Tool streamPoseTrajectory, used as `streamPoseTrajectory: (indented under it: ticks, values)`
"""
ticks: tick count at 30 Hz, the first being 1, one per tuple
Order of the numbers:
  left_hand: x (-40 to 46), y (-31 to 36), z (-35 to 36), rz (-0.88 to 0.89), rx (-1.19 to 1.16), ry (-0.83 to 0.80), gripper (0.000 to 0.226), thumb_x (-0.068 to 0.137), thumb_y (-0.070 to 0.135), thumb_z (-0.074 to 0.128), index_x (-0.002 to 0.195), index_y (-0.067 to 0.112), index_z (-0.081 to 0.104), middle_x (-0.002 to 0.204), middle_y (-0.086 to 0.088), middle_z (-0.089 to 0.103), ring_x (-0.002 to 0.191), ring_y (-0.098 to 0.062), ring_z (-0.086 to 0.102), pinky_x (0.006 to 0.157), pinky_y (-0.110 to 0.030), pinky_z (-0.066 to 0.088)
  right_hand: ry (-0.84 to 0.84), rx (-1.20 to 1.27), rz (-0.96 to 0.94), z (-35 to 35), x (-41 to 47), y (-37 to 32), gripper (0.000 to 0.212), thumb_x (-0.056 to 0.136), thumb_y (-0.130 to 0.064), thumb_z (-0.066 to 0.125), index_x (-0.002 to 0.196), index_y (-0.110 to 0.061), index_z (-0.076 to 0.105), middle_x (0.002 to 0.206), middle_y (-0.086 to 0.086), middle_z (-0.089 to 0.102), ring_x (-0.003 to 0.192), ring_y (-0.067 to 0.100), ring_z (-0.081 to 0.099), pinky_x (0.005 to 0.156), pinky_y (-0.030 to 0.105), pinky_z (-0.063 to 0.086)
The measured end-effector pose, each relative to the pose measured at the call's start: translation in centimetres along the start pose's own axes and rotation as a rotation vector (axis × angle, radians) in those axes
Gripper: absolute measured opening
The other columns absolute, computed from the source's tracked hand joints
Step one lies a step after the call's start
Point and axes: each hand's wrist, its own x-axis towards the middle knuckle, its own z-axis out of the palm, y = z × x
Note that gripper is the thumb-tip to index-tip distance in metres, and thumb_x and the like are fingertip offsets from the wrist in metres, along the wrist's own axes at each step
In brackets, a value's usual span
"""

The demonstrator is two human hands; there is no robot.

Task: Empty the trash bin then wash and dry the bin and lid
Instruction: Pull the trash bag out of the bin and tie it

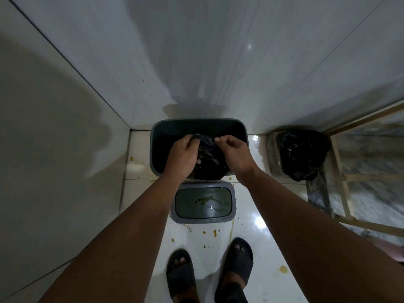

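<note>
the grey bin [241, 130] stands open against the white wall [196, 51], in the corner of a glossy tiled floor [258, 248], and everything here is placed from it. to the left of the bin is a plain side wall [43, 127] with a few brown spots on the tile at its foot. over the bin's left half the left hand [182, 154] curls its fingers round the gathered top of the black trash bag [209, 162], which sits inside the bin and bulges over its near rim. over the bin's right half the right hand [235, 152] pinches the same bag top, thumb against fingers, so the bag lies between and under both hands. just in front of the bin the lid [202, 203] lies flat on the floor (its dark panel streaked with yellowish liquid). nearer still, brown drips dot the tile beside two feet in dark sandals [181, 274]. to the right of the bin a second black bag [302, 154] rests by a wooden frame [341, 171].
</note>
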Motion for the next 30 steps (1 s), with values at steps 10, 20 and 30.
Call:
streamPoseTrajectory:
  ticks: [10, 20, 30]
  values:
    - [1.1, 2.5, -1.8, -0.495, -0.489, -0.185, 0.047, 0.107, 0.037, 0.030, 0.107, 0.010, 0.069, 0.083, -0.013, 0.074, 0.072, -0.024, 0.061, 0.075, -0.038, 0.052, 0.194, -0.251, -0.417, 1.2, -1.6, 1.8, 0.006, 0.088, -0.033, 0.069, 0.083, -0.028, 0.068, 0.102, 0.000, 0.059, 0.092, 0.016, 0.066, 0.087, 0.043, 0.058]
    - [1.1, 1.6, -2.4, -0.076, 0.051, -0.141, 0.035, 0.096, 0.023, 0.046, 0.082, 0.013, 0.076, 0.087, -0.004, 0.075, 0.082, -0.017, 0.067, 0.074, -0.029, 0.048, 0.149, -0.699, -0.352, 1.8, -1.0, 2.1, 0.037, 0.076, -0.045, 0.085, 0.102, -0.030, 0.062, 0.112, -0.008, 0.054, 0.109, 0.016, 0.051, 0.095, 0.048, 0.044]
    - [1.7, 0.0, -2.6, 0.259, 0.163, -0.071, 0.020, 0.091, 0.024, 0.060, 0.087, 0.018, 0.078, 0.100, 0.000, 0.062, 0.090, -0.012, 0.064, 0.086, -0.027, 0.051, 0.076, -0.697, -0.274, 3.0, 0.7, 1.9, 0.036, 0.084, -0.048, 0.061, 0.118, -0.037, 0.068, 0.105, -0.007, 0.078, 0.104, 0.022, 0.072, 0.098, 0.055, 0.052]
